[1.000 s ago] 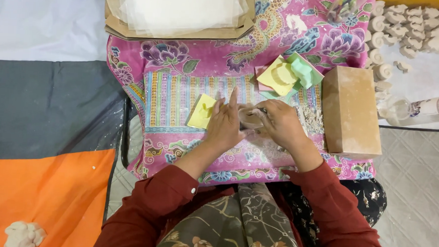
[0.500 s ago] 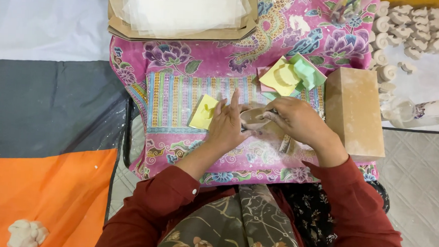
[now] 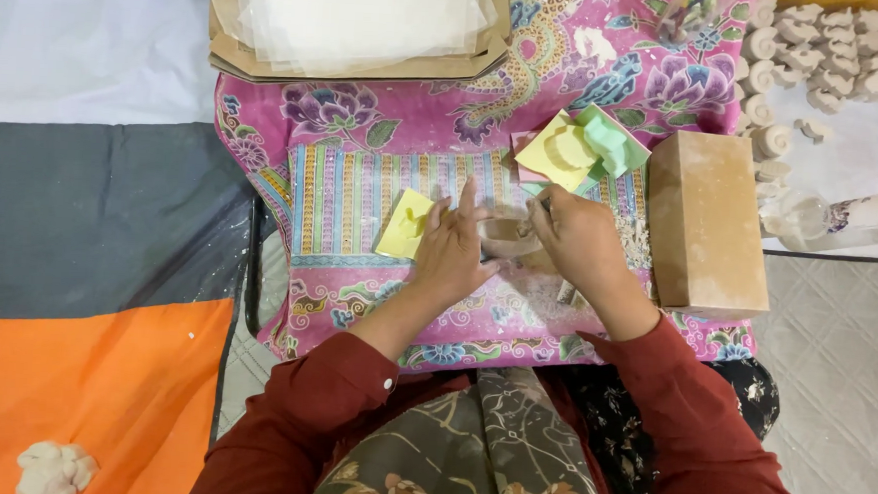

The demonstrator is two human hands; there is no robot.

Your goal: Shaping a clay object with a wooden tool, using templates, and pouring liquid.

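fingers point(image 3: 458, 206) of left hand point(image 3: 451, 253) pinch the pale dough strip point(image 3: 508, 236) on the cloth point(image 3: 361, 198); right hand point(image 3: 581, 246) curls closed on its other end. looks soft, light, tears easily: grip by the edges, gently.

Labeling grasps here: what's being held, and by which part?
Both the left hand and the right hand hold a small tan dough piece between them, at its left and right ends.

Shallow brown cardboard tray-box point(image 3: 231, 58) at top centre, lined with translucent white sheets point(image 3: 356, 17). Plain tan rectangular block-shaped box point(image 3: 705, 226) at right, lying on the pink floral cloth point(image 3: 446, 117). No labels, signs or screens are visible.
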